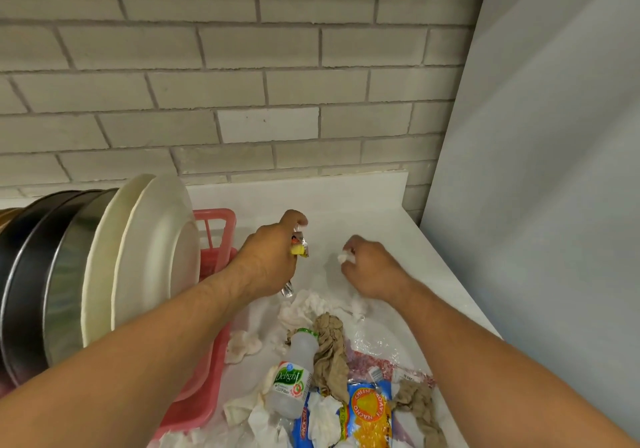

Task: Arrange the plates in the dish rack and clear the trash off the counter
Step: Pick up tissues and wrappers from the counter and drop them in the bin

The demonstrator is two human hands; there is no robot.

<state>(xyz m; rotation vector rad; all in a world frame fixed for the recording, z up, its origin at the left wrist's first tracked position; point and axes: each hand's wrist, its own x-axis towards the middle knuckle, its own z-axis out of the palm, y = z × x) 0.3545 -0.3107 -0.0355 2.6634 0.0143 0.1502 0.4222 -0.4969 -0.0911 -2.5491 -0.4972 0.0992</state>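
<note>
White plates (152,250) stand on edge in the pink dish rack (214,232) at the frame's left. Centre frame, the left hand (266,257) grips a foil wrapper (298,248). The right hand (369,269) pinches a tissue scrap (343,257), above the trash pile (329,354) on the counter (381,212).

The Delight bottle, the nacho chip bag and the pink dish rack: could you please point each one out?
Delight bottle (292,376): head view, on its green label.
Nacho chip bag (369,409): head view, on its orange circle.
Pink dish rack (215,229): head view, on its far wall.
</note>
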